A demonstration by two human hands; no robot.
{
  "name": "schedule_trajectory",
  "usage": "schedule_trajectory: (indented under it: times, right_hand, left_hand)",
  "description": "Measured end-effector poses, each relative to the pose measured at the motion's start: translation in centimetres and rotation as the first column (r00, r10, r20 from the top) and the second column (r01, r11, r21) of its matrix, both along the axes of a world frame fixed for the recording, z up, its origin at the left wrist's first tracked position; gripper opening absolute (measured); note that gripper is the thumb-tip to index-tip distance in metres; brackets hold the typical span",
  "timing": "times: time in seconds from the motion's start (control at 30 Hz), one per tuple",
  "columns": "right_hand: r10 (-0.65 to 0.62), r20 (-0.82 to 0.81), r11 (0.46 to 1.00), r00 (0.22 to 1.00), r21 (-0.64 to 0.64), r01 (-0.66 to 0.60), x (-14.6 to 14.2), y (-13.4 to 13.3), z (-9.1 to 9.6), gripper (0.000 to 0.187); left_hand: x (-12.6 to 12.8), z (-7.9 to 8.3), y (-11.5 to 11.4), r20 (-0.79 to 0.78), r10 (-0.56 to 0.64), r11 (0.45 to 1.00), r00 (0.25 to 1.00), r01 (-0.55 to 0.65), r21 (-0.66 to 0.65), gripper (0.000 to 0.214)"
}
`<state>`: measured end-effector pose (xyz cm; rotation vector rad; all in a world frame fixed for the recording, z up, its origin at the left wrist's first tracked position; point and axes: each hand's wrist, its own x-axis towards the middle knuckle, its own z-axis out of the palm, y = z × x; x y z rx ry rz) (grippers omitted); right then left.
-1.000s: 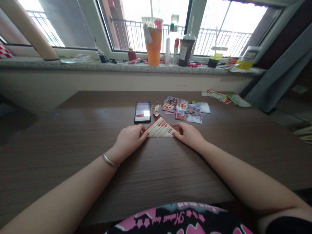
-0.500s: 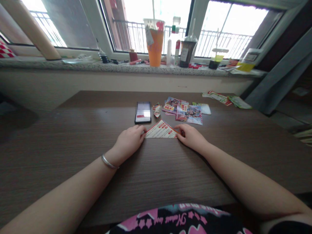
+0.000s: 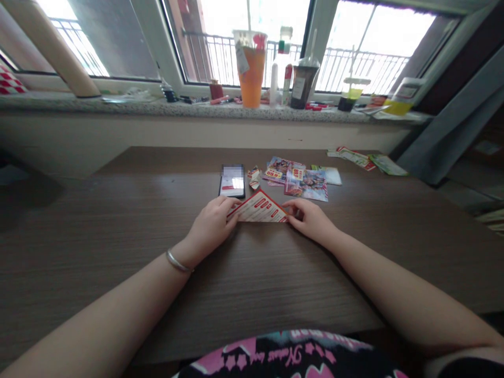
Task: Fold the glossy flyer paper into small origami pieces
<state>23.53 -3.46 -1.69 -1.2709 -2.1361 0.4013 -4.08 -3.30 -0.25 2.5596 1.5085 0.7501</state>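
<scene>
A leaflet folded into a triangle (image 3: pixel 260 208), white with red labels, sits near the middle of the dark wooden table (image 3: pixel 118 220). My left hand (image 3: pixel 210 226) grips its left corner and my right hand (image 3: pixel 311 218) pinches its right corner. The triangle is tipped up slightly off the tabletop, with its point facing away from me. A silver bangle is on my left wrist.
A phone (image 3: pixel 232 182) lies just beyond the triangle, next to torn paper scraps (image 3: pixel 254 177) and colourful leaflets (image 3: pixel 301 178). More leaflets (image 3: pixel 364 160) lie at the far right. The stone windowsill holds an orange cup (image 3: pixel 251 65), a dark cup (image 3: pixel 301 81) and bottles.
Both hands have lifted the folded triangle slightly off the table; earlier it lay flat under my fingers. The hands stay at its two corners.
</scene>
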Motion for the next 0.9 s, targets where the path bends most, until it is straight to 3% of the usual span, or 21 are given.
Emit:
schedule_trajectory:
  times: [0.2,0.4,0.53,0.67,0.9]
  right_hand:
    - [0.096,-0.005,0.990,0.995,0.109,-0.095,-0.2,-0.8,0.5,0.015]
    - [0.245,0.040,0.958,0.969,0.146,-0.248,-0.1,-1.4,1.1,0.010]
    - [0.300,0.137,0.931,0.944,0.175,-0.322,0.2,-1.5,1.3,0.015]
    - [0.333,0.256,0.920,0.907,0.121,-0.372,0.3,-1.5,1.2,0.017]
    - [0.322,0.386,0.918,0.865,0.097,-0.385,0.0,-1.6,1.4,0.018]
  left_hand:
    - [-0.6,-0.4,0.1,0.048,-0.128,0.987,0.991,0.122,0.107,0.016]
    - [-0.6,0.3,-0.3,-0.074,-0.216,0.965,0.974,0.224,0.138,0.018]
    - [-0.7,0.8,-0.3,-0.180,-0.335,0.930,0.925,0.355,0.095,0.022]
    - [-0.8,0.7,-0.4,-0.197,-0.478,0.870,0.856,0.492,0.023,0.027]
    - [-0.2,1.0,-1.1,-0.226,-0.521,0.851,0.824,0.523,-0.053,0.023]
